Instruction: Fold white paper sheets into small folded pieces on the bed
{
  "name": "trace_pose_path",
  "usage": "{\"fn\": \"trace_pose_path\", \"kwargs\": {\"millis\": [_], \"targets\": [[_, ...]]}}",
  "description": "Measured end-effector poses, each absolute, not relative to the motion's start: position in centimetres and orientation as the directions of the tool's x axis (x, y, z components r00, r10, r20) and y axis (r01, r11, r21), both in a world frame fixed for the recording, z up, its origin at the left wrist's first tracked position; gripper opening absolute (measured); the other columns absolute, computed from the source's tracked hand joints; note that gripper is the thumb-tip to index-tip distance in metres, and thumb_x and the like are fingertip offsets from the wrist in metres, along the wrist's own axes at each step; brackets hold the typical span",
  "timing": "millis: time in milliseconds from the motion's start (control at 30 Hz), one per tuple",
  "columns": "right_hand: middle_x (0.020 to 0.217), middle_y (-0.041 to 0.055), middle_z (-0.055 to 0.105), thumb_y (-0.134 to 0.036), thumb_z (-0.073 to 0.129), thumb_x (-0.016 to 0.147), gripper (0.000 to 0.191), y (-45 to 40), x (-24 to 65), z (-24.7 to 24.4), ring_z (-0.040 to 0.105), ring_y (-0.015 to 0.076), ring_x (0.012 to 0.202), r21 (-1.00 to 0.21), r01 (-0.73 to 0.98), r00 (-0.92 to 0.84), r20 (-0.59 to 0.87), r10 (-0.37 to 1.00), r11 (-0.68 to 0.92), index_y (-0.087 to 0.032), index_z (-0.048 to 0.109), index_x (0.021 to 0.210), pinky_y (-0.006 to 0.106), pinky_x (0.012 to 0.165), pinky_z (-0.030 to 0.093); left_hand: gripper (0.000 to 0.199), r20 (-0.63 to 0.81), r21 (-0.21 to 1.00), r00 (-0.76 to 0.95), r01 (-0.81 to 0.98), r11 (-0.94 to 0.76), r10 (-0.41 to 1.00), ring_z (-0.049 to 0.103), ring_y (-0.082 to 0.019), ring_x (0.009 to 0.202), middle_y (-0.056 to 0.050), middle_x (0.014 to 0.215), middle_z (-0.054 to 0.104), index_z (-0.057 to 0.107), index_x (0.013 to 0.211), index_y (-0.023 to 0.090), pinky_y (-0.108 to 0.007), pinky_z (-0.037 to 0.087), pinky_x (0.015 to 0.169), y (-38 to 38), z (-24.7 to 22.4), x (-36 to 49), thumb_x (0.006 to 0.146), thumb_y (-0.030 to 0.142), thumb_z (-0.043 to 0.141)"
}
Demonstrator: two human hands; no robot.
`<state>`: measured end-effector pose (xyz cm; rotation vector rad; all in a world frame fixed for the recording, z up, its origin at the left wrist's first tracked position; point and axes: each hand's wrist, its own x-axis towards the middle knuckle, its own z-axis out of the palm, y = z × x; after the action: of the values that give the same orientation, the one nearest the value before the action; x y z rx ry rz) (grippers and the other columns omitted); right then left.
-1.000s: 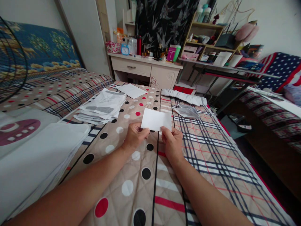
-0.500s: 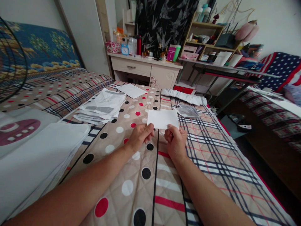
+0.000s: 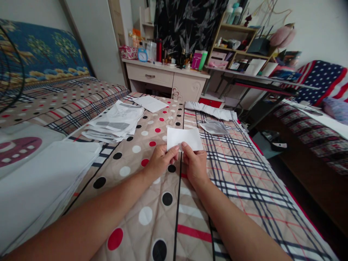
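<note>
Fingers of both hands clamped on the white card [image 3: 187, 136]: thumbs on top, rest curled below the near edge, partly hidden. Left hand [image 3: 161, 159] has the near left corner; right hand [image 3: 197, 165] grips the near edge, from about its middle toward the right corner. Thumb tips just beside each other, not touching. Card's visible face blank, held over the bed [image 3: 144, 188], midway between its left and right edges; can't tell if it's one sheet or several.

Rest of bed: loose paper stack [image 3: 116, 119] along the left edge, larger white stack [image 3: 46, 188] at the near left corner. White sheet [image 3: 152, 104] by the far edge, crumpled white wrapper [image 3: 212, 110] at the far right corner, clear packet [image 3: 216, 127] just nearside of it.
</note>
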<state>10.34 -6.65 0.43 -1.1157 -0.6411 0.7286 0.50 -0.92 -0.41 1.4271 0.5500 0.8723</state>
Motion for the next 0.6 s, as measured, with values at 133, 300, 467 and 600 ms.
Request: {"fn": "trace_pose_path", "kwargs": {"millis": [133, 300, 467, 600], "targets": [[0.041, -0.0087, 0.035, -0.036, 0.076, 0.071, 0.044, -6.8, 11.6, 0.4, 0.023, 0.0040, 0.039, -0.932, -0.216, 0.635, 0.092, 0.767, 0.290, -0.018, 0.042, 0.049, 0.023, 0.039, 0.016, 0.041, 0.161, 0.983, 0.600, -0.173, -0.069, 0.784, 0.044, -0.007, 0.047, 0.002, 0.053, 0.050, 0.055, 0.058, 0.014, -0.020, 0.032, 0.047, -0.8, -0.3, 0.2, 0.084, 0.046, 0.059], [0.042, -0.0079, 0.037, -0.038, 0.074, 0.073, 0.042, -6.7, 12.8, 0.5, 0.023, 0.0041, 0.039, -0.916, -0.224, 0.636, 0.121, 0.762, 0.333, -0.017, 0.047, 0.048, 0.023, 0.040, 0.012, 0.041, 0.147, 0.983, 0.573, -0.174, -0.055, 0.807, 0.044, -0.007, 0.049, 0.002, 0.054, 0.051, 0.055, 0.057, 0.014, -0.020, 0.034, 0.049, -0.3, -0.3, -0.2, 0.083, 0.045, 0.060], [0.044, -0.0076, 0.036, -0.043, 0.073, 0.074, 0.045, -6.8, 12.8, 0.4, 0.023, 0.0046, 0.041, -0.929, -0.167, 0.625, 0.159, 0.765, 0.329, -0.017, 0.047, 0.049, 0.024, 0.041, 0.013, 0.041, 0.113, 0.983, 0.548, -0.184, -0.012, 0.829, 0.042, -0.007, 0.049, 0.002, 0.054, 0.050, 0.054, 0.057, 0.015, -0.020, 0.033, 0.048, -0.2, -0.3, -0.1, 0.082, 0.047, 0.061], [0.045, -0.0074, 0.036, -0.045, 0.070, 0.078, 0.046, -6.9, 11.5, 0.4, 0.025, 0.0052, 0.042, -0.933, -0.129, 0.650, 0.176, 0.739, 0.336, -0.017, 0.047, 0.050, 0.023, 0.042, 0.017, 0.035, 0.108, 0.973, 0.537, -0.232, 0.023, 0.837, 0.040, -0.007, 0.047, 0.004, 0.053, 0.047, 0.055, 0.063, 0.016, -0.022, 0.032, 0.046, -1.1, 0.2, 0.4, 0.075, 0.046, 0.068]]}}
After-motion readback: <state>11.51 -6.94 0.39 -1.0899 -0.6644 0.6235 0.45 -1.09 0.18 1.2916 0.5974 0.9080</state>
